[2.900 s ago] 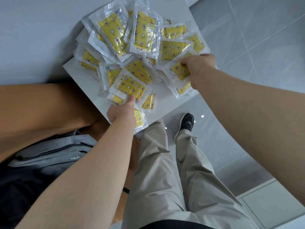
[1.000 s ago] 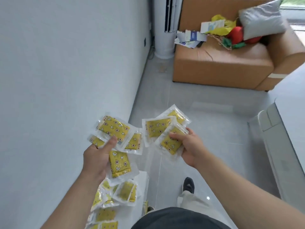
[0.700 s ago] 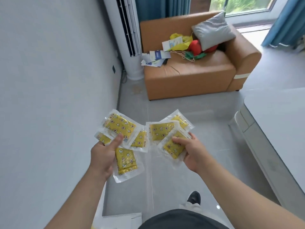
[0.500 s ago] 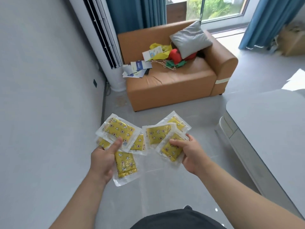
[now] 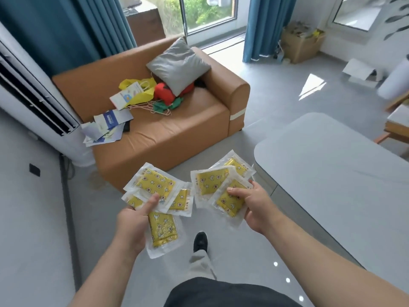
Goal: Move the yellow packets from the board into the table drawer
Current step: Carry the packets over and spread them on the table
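Head view: person standing on the tiled floor (image 5: 276, 103), left grip (image 5: 130, 224) clamped by the thumb on a loose fan of yellow packets (image 5: 155, 186), right grip (image 5: 254, 206) pinched on a second fan (image 5: 211, 182), both held in mid-air near the grey worktop (image 5: 332, 173); no drawer visible, board out of sight. Risk as I judge it: the slick plastic sleeves overlap and only the thumbs pin them, so the low packet (image 5: 162, 231) hanging under the left thumb could slide out and drop. With both grips full, opening the drawer likely means freeing a hand, and that shuffle could spill the rest.
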### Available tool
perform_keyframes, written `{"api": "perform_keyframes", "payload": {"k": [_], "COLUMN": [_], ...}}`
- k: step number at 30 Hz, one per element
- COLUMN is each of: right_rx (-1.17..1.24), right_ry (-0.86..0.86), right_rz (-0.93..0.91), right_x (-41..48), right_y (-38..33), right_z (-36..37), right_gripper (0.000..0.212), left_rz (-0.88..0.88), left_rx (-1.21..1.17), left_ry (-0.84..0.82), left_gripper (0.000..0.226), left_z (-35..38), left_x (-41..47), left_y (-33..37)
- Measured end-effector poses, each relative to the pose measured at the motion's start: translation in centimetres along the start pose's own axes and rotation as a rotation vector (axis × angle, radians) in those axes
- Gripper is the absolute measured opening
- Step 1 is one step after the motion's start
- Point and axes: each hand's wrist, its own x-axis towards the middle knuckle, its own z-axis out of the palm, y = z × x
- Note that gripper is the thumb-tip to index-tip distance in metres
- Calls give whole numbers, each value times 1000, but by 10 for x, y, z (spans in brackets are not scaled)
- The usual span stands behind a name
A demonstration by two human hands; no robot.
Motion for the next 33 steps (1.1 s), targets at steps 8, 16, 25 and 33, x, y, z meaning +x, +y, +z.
{"api": "perform_keyframes", "payload": {"k": [8,16,25,33], "right_rx": [216,439,621,656], "right_ry": [301,571,706,813], "right_rz": [-158,-271,-309,-307], "right_x": [96,160,273,320], "right_y": [-86,-159,-277,-385], "right_z": [-6,-72,-201,-283], "right_gripper": [40,40,44,40], "left_rz": [-73,-83,-101,-57], "left_rx": [229,428,635,764], "left_ry": [-347,-614,-702,-754], "left_gripper": [35,33,30,76], "left_z": [152,343,562,732], "left_x": [153,221,268,291], "left_y": [100,128,129,152]}}
